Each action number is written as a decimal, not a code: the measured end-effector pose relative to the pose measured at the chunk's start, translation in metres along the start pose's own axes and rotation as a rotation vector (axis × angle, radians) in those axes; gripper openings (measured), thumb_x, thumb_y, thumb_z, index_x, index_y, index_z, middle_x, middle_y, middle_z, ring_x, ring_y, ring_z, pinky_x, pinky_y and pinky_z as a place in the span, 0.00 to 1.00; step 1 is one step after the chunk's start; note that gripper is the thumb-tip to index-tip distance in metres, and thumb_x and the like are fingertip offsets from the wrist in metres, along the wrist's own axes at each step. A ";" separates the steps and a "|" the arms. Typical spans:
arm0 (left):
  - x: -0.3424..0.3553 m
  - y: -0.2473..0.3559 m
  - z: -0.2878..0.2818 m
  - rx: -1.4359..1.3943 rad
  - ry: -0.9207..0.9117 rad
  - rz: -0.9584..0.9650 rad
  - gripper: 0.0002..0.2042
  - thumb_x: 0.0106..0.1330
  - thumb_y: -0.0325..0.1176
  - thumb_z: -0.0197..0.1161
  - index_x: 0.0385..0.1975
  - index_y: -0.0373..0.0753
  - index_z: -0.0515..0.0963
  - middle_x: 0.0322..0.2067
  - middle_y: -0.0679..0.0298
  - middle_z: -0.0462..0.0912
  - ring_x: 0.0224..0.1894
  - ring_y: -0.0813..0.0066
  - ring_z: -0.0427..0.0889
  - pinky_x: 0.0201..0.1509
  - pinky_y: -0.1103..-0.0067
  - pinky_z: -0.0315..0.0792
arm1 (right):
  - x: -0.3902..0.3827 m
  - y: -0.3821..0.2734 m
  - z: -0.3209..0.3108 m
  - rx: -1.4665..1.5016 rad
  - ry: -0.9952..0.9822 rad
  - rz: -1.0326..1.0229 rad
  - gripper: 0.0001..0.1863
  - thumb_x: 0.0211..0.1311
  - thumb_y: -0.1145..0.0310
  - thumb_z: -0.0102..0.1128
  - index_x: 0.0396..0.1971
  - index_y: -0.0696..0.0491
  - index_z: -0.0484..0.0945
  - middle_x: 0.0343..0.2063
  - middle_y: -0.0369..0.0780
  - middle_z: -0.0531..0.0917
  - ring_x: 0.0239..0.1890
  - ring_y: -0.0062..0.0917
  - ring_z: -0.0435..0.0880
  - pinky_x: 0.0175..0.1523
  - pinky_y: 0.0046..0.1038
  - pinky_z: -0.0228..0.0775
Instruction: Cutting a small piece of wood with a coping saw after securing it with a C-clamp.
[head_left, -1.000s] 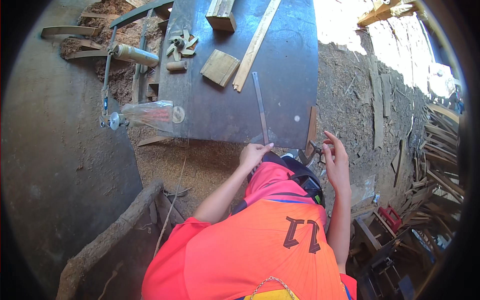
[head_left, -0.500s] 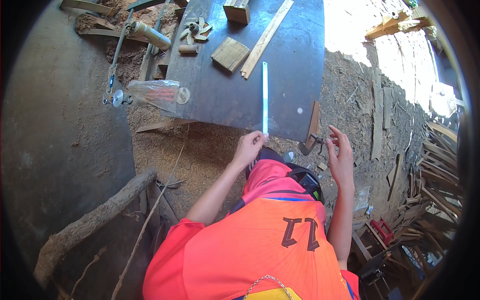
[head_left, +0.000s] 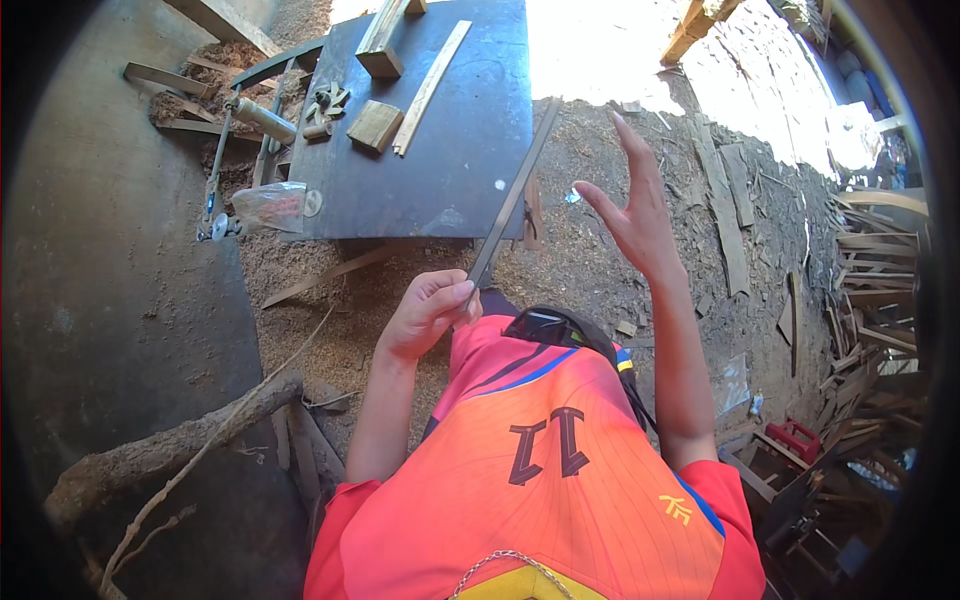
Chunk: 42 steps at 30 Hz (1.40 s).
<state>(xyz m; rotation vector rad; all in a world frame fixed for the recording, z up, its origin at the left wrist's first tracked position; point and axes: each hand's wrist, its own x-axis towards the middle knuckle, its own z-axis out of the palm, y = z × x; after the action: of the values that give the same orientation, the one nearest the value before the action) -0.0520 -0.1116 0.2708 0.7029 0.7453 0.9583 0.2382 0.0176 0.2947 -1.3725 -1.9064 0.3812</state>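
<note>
My left hand (head_left: 432, 312) pinches one end of a long, thin steel ruler (head_left: 515, 190) between thumb and fingers. The ruler slants up and away to the right, crossing the near right corner of the dark tabletop (head_left: 455, 130). Out to the right, my right hand (head_left: 640, 215) is raised over the ground, thumb and fingers apart, holding nothing. On the tabletop lie a squarish wood block (head_left: 375, 126), a longer wood beam (head_left: 380, 55) and a thin wooden strip (head_left: 432, 88).
Left on the table are a bladed, star-shaped piece (head_left: 328, 102), a short cylinder (head_left: 318, 131) and a plastic bag (head_left: 270, 207). A rough log (head_left: 175, 440) lies lower left. Scrap boards (head_left: 880, 270) pile up at right, near a red object (head_left: 795, 440).
My left hand has lifted the ruler off the tabletop, drawing it back and tilting it rightward. My right hand has risen and spread wider. The view has shifted, so the table sits further left.
</note>
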 end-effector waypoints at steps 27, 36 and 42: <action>0.017 0.009 0.150 0.527 0.067 0.042 0.18 0.76 0.46 0.56 0.42 0.34 0.80 0.29 0.64 0.81 0.38 0.72 0.83 0.51 0.74 0.77 | -0.145 0.055 -0.156 -0.140 -0.059 -0.335 0.15 0.60 0.55 0.78 0.28 0.48 0.81 0.23 0.33 0.78 0.24 0.27 0.81 0.30 0.33 0.71; 0.015 0.010 0.172 1.278 -0.060 0.687 0.11 0.65 0.28 0.76 0.46 0.37 0.88 0.45 0.58 0.92 0.48 0.68 0.91 0.51 0.75 0.83 | -0.154 0.061 -0.172 -0.304 0.111 -0.389 0.14 0.57 0.57 0.80 0.28 0.47 0.82 0.23 0.32 0.79 0.24 0.25 0.82 0.28 0.31 0.73; 0.021 0.004 0.169 1.558 0.046 1.082 0.13 0.54 0.24 0.83 0.38 0.38 0.89 0.35 0.62 0.92 0.36 0.69 0.91 0.38 0.78 0.83 | -0.148 0.056 -0.174 -0.315 0.194 -0.353 0.13 0.54 0.59 0.82 0.29 0.47 0.85 0.23 0.31 0.83 0.25 0.23 0.83 0.28 0.30 0.71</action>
<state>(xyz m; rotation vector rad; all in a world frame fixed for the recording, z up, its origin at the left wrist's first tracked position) 0.0910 -0.1233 0.3629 2.6354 1.1148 1.2061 0.4227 -0.1262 0.3198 -1.1785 -2.0499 -0.2261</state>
